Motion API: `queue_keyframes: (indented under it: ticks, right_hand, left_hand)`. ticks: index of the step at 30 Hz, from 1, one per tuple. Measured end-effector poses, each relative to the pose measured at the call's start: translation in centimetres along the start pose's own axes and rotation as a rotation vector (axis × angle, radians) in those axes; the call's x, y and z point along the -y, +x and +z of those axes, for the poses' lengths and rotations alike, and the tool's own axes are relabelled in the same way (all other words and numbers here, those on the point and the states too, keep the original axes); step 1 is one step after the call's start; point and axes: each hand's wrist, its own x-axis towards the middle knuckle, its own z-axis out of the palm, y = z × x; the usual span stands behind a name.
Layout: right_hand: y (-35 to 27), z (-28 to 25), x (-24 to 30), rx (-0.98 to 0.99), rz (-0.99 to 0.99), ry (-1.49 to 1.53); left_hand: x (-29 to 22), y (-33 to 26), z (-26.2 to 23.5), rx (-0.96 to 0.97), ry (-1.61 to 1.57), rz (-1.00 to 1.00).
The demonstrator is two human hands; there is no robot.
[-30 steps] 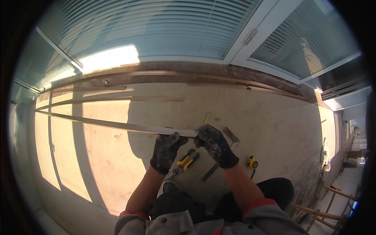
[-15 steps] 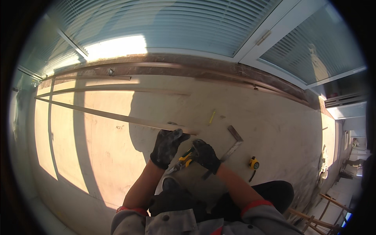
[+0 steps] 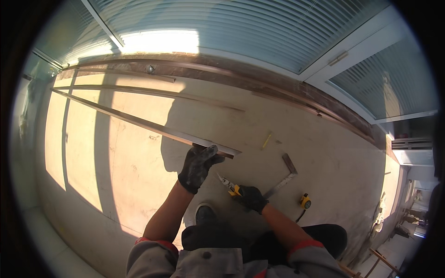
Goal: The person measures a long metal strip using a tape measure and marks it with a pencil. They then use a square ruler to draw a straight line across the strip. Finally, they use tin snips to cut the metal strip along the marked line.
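My left hand (image 3: pixel 197 169), in a dark glove, is closed around the near end of a long brown strip (image 3: pixel 139 121). The strip runs off to the far left, where its other end rests low by the wall. Its held end shows a pale inner face and a brown edge. In my gloved right hand (image 3: pixel 251 198) is a pair of yellow-handled snips (image 3: pixel 228 184), gripped by the handles. Their metal jaws point up and left, below the strip's end and apart from it. The palm sides of both hands are hidden.
On the floor to the right lie a carpenter's square (image 3: pixel 290 167), a yellow marker-like stick (image 3: pixel 266 140) and a yellow-black tape measure (image 3: pixel 305 201). More brown strips (image 3: pixel 153 91) lie along the far side, below the glazed partition with blinds (image 3: pixel 241 28). My shoe (image 3: pixel 205 212) is just below the hands.
The snips have swung round in my right hand, from jaws pointing down-left to jaws pointing up-left. The strip's end has turned in my left hand, showing more of its inner face.
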Motion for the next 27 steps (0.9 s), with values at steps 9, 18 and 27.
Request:
queue_keyframes:
  ticks: [9,18,27]
  right_hand:
    - [1.4,-6.9,5.3,-0.306,0.244,1.351]
    - [0.5,-7.3,6.9,-0.385,0.226,1.273]
    - [1.6,-6.9,15.5,-0.539,0.107,1.565]
  left_hand:
    - [0.4,0.3,-0.6,-0.125,0.156,0.032]
    - [0.7,1.3,0.1,-0.162,0.228,-0.004]
    - [2.7,2.1,0.9,-0.153,0.069,0.006]
